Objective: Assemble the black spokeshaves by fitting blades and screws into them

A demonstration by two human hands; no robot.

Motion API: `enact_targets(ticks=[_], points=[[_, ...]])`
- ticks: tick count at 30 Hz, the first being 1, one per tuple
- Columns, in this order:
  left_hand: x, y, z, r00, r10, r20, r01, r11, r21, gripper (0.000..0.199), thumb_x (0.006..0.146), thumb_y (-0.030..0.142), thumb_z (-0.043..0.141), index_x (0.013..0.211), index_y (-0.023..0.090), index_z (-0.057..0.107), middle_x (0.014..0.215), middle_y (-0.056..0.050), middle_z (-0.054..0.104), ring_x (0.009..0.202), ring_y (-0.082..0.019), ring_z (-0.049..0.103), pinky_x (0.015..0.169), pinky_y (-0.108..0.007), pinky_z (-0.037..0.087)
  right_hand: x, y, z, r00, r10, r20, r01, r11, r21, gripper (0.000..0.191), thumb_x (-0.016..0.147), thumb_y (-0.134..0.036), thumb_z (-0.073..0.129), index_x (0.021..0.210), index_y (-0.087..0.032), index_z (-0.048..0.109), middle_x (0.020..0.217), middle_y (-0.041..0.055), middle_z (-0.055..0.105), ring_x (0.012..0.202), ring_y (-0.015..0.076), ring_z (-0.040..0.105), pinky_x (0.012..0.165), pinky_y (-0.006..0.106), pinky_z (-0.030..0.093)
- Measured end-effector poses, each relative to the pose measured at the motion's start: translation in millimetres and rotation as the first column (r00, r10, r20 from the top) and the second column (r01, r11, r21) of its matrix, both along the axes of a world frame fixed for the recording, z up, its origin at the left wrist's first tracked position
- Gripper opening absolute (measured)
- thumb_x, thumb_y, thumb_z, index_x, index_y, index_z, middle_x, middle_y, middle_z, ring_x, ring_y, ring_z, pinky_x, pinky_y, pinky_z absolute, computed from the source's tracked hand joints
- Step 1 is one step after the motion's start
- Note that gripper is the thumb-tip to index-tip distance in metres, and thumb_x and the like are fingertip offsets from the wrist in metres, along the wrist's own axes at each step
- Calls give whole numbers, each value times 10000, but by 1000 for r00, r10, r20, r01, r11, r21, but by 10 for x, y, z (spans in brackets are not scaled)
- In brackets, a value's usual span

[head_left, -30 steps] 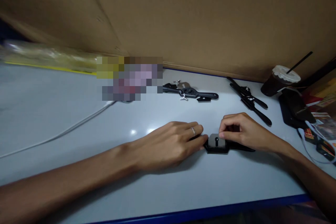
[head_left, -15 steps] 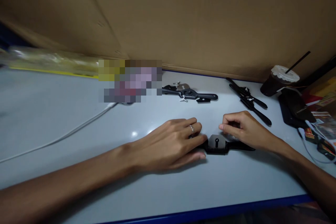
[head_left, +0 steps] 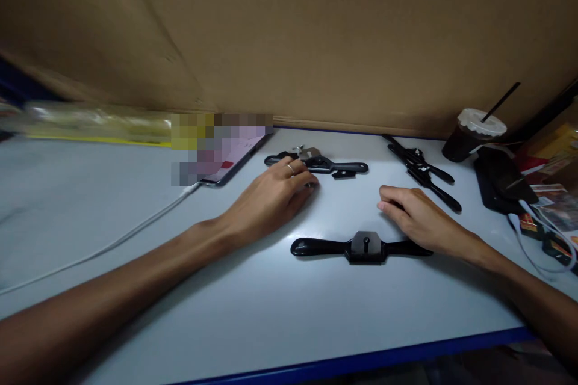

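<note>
A black spokeshave [head_left: 366, 252] lies on the table in front of me, a grey blade with a keyhole slot on its middle. My left hand [head_left: 284, 189] is at a second spokeshave [head_left: 347, 166] farther back, its fingertips closed around what looks like a small wing screw, mostly hidden. Beside that spokeshave lie a loose blade [head_left: 309, 153] and a small black cap plate [head_left: 344, 174]. Over the right handle of the near spokeshave, my right hand [head_left: 406, 210] is curled with thumb and index finger together. Whatever it may hold is hidden.
Black spokeshaves [head_left: 419, 171] lie together at the back right, near a lidded cup [head_left: 472, 132] with a straw. Dark devices with white cables [head_left: 537, 228] are at the right. A partly blurred tablet [head_left: 239, 159] with a cable stands left, before a cardboard wall [head_left: 316, 36].
My left hand has left the near spokeshave's left handle and moved back to the small parts by the second spokeshave. My right hand stays nearly in place. The view has shifted slightly.
</note>
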State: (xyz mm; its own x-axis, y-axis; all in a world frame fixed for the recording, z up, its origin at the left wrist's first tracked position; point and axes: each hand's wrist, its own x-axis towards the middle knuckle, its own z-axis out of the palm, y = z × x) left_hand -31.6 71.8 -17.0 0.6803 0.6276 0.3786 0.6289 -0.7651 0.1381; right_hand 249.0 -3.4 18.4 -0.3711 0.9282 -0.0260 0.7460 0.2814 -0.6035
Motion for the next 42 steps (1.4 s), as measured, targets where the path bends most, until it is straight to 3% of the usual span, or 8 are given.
enact_targets(ticks=[7,10,13,16,24,33,38,42], points=[[36,-106,49,1000,-18,-8,18,996,-91,340,1015,252,381,1044,159,706,942,-80,675,778,-174,644,692,-303,547,-22,19,-18,999,-19,-28,20,999,35,297,987,-267,485,698,-221,432,641,-37,472,596,127,405,599,300,308],[45,-131,10,999,-36,5,36,995,-91,368,1000,233,383,1203,164,682,1011,-95,674,830,-184,648,721,-313,554,-29,47,-92,999,-30,26,25,986,163,179,988,-225,464,976,-209,642,825,16,655,715,156,563,675,300,388],[55,-145,-19,999,-25,-37,23,997,-72,507,971,201,382,1453,152,533,1068,-114,666,835,-188,638,696,-306,540,-24,68,-155,987,-15,160,-24,971,237,357,1004,-188,407,1267,-232,644,993,61,709,829,187,638,733,314,434],[72,-132,-16,993,-3,-115,-4,998,-59,609,935,184,395,1540,123,428,1036,-114,660,845,-203,635,682,-304,521,-12,85,-179,972,20,232,-76,969,237,401,1014,-197,398,1339,-239,628,1030,74,720,866,203,660,751,325,460],[135,-102,94,970,0,-244,-23,995,-94,591,908,146,436,1486,226,529,990,-86,650,817,-199,625,671,-288,459,-3,117,-214,968,0,251,-70,961,269,394,987,-171,425,1307,-215,651,1058,77,736,898,221,673,771,337,464],[136,-268,199,954,-240,-181,191,949,-251,602,901,90,474,1449,318,573,940,-49,598,853,-193,583,722,-284,443,-64,136,-228,991,-88,96,58,957,283,291,967,-368,610,1196,-207,687,770,5,690,633,159,560,639,282,381],[159,-299,196,957,-249,-151,202,940,-274,562,923,108,443,1464,227,541,960,-65,609,869,-203,581,710,-292,436,-84,160,-204,996,-64,65,49,976,210,113,932,-304,643,913,-216,711,679,-23,634,611,143,530,619,274,352],[135,-266,144,967,-236,-101,200,939,-279,424,963,155,400,1338,165,598,999,-85,634,892,-213,582,751,-320,453,-97,118,-122,994,-96,51,89,987,133,164,915,-375,674,911,-211,689,641,-45,582,572,129,492,586,274,324]])
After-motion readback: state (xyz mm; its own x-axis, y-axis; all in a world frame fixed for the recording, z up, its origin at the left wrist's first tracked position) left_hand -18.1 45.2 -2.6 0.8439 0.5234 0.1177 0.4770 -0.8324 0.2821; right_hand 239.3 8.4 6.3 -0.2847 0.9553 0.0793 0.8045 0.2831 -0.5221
